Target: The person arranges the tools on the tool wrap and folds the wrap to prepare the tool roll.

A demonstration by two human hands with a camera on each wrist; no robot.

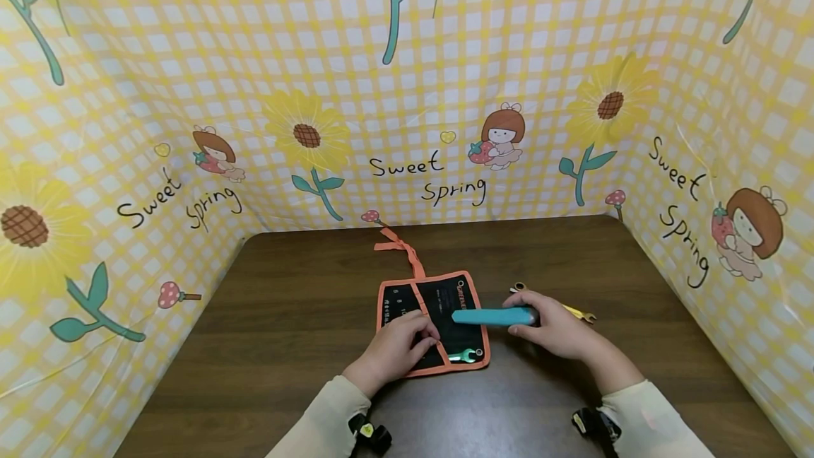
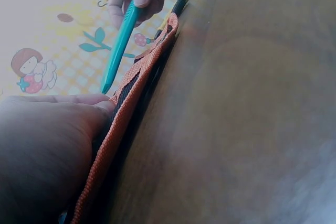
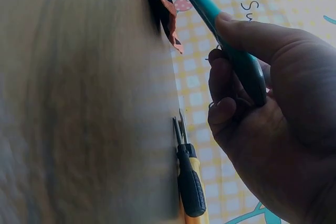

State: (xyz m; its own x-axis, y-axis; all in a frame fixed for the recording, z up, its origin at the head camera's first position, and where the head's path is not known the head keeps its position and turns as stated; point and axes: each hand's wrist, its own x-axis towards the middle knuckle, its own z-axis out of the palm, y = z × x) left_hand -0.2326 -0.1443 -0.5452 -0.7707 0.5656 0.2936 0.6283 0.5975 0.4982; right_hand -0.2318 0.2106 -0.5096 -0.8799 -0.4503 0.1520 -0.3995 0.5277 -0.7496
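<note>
A black tool pouch (image 1: 455, 302) with orange trim lies unfolded on the table. My left hand (image 1: 399, 345) is over its left half, thumb and forefinger pinching the orange-edged pocket opening (image 2: 137, 72). A long, slim teal tool (image 1: 492, 316) with a tapered end is in my right hand (image 1: 552, 324), gripped between thumb and fingers. It is held over the right half of the pouch, its narrow end towards my left hand; its exact kind I cannot tell. A small green wrench (image 1: 467, 356) sits in the pouch's lower right part.
Right of the pouch, partly behind my right hand, lie a ring-ended tool (image 1: 519, 288) and a yellow open-ended wrench (image 1: 581, 314). The right wrist view shows a black-handled screwdriver (image 3: 191, 187) beside a yellow handle. An orange tie strap (image 1: 407, 249) trails behind the pouch. Checked cloth (image 1: 356, 203) encloses the table.
</note>
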